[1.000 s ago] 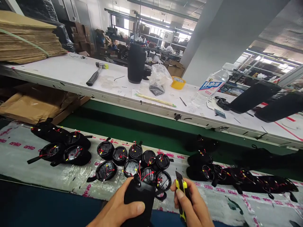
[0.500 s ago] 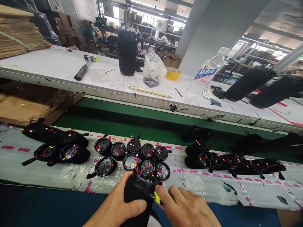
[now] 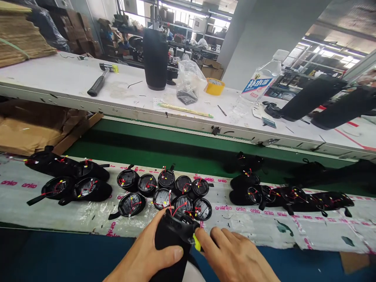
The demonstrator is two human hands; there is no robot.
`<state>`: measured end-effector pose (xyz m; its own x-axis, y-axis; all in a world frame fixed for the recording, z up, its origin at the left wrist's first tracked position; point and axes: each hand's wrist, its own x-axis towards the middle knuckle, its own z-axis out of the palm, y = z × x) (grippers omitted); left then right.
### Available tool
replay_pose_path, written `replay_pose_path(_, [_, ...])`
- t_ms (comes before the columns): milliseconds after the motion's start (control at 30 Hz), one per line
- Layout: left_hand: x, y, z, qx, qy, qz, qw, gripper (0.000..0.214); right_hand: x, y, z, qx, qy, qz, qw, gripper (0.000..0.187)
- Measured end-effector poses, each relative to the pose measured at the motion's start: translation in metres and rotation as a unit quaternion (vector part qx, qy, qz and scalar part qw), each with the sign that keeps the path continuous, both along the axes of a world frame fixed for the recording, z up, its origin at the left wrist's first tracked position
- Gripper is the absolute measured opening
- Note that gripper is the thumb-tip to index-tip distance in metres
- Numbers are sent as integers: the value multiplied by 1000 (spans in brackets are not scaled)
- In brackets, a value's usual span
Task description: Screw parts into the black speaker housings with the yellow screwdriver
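My left hand [image 3: 149, 250] is wrapped round a black cylindrical speaker body [image 3: 173, 244], held tilted near the bottom of the view. Red wires with small connectors rise from its upper end, which has a black rim. At the right side of that rim, my right hand [image 3: 235, 250] grips a small tool with a bright yellow part [image 3: 196, 242]. The tool's tip and most of its handle are hidden by my fingers and the rim. Just beyond my hands stand several similar black speaker bodies [image 3: 166, 197], their ends up and red wires showing.
Plastic sheeting printed in pink [image 3: 249, 227] covers the low surface, with more black bodies at left [image 3: 91, 190] and right [image 3: 293, 194]. On the white bench [image 3: 123, 92] behind are a hammer [image 3: 101, 80], a water bottle [image 3: 260, 84], a plastic bag [image 3: 188, 80] and a yellow tub [image 3: 215, 87].
The camera view has shifted slightly. My left hand keeps its hold on the speaker body, and my right hand stays at its rim with the yellow tool, barely moved.
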<state>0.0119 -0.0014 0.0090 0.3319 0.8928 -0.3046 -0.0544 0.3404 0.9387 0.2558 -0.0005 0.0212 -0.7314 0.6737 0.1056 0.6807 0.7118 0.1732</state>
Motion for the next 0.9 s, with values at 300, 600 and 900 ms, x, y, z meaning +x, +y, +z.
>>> replay_pose_path(300, [2, 0, -1, -4, 24, 9, 1000, 77, -6, -7, -8, 34, -20, -23, 999, 35])
replay_pose_path(600, [7, -8, 2, -15, 106, 18, 994, 81, -13, -16, 6, 66, -75, -36, 994, 29])
replay_pose_path(900, [5, -5, -6, -18, 25, 19, 999, 76, -7, -5, -15, 9, 62, -16, 998, 21])
